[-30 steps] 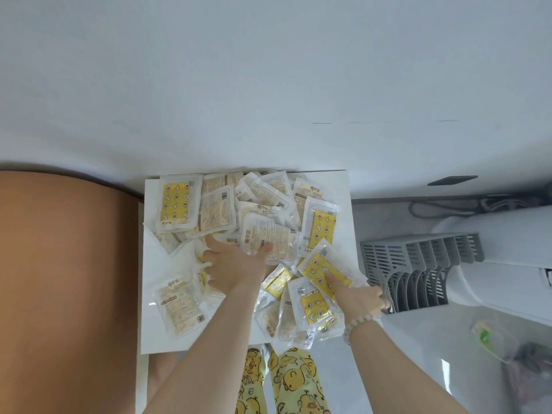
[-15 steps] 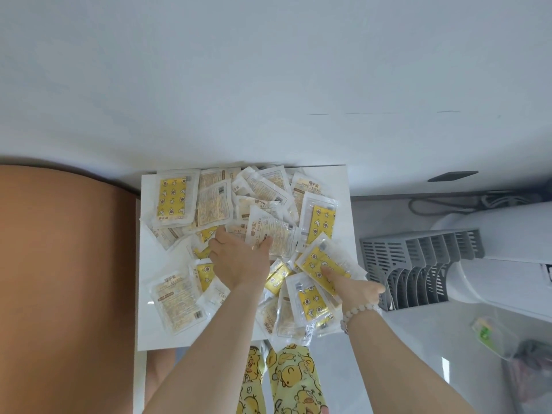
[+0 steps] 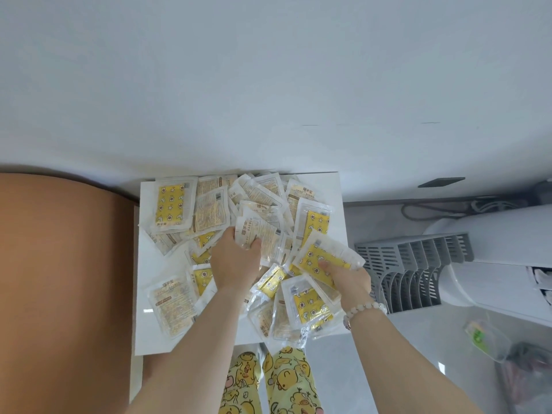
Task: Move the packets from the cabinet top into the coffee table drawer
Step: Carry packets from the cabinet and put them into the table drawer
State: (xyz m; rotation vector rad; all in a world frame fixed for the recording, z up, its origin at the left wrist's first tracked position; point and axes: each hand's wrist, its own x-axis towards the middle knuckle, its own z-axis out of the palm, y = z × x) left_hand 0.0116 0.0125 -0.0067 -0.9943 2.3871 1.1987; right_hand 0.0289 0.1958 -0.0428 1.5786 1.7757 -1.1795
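On the white counter point(image 3: 155, 333) against the pale wall, seen from the head camera, a loose heap of clear packets point(image 3: 239, 234) with yellow and printed faces covered most of the surface, several overlapping and a few jutting past the near edge. The left hand point(image 3: 236, 261) lay in the middle of the heap, its fingers point(image 3: 252, 244) curled around the lower edge of a white printed packet point(image 3: 259, 234), thumb on the left side of it. The right hand point(image 3: 351, 280) was at the heap's right side, its fingers point(image 3: 325, 266) pinching a yellow star-patterned packet point(image 3: 327, 256) that tilted up off the pile. A pale bead bracelet point(image 3: 363, 309) circled the right wrist. An orange-brown surface point(image 3: 59, 279) stood just left of the counter, and a grey slotted rack point(image 3: 418, 264) stood to its right. Duck-print trousers point(image 3: 268, 380) showed below the near edge.
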